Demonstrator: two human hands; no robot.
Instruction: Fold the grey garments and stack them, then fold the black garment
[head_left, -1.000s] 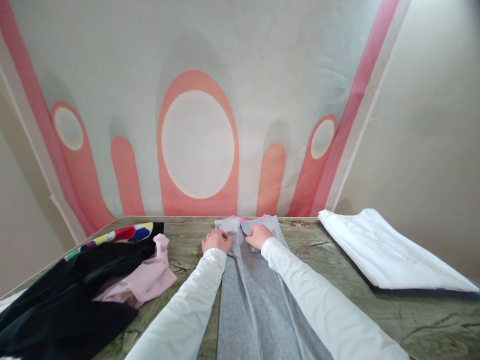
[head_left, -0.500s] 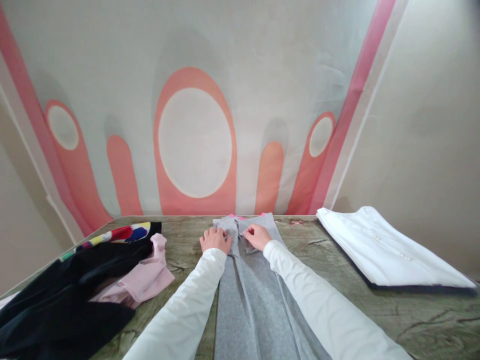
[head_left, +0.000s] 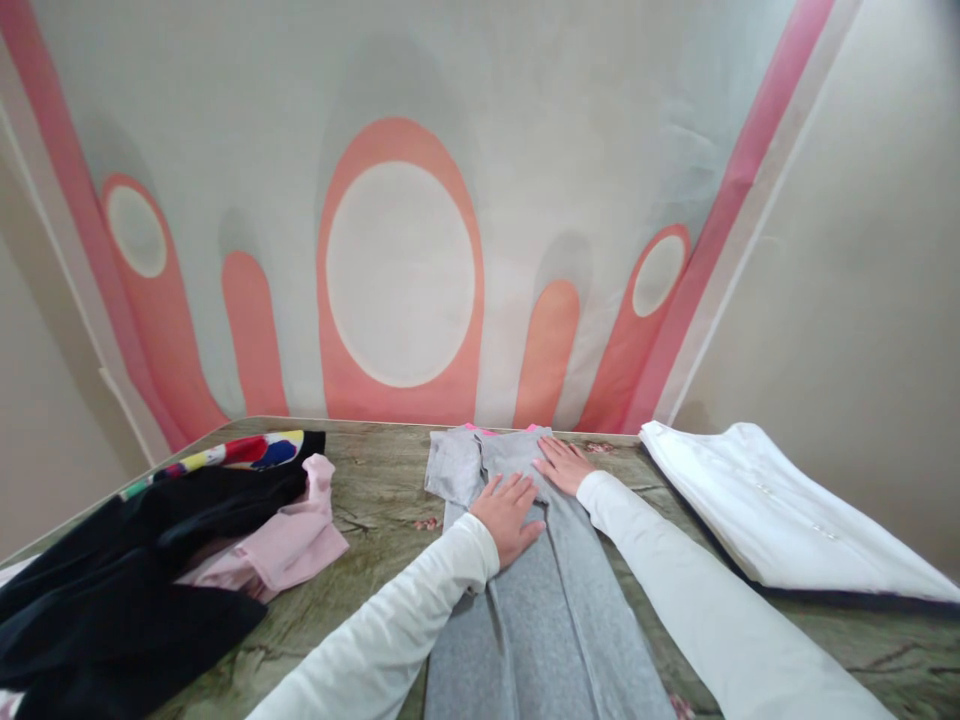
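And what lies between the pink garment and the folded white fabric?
In the head view, the grey garment lies there, with the left hand and right hand resting on it, plus their white sleeves; wooden tabletop shows on both sides.

Flat grey garment [head_left: 536,620], pink-edged, creased
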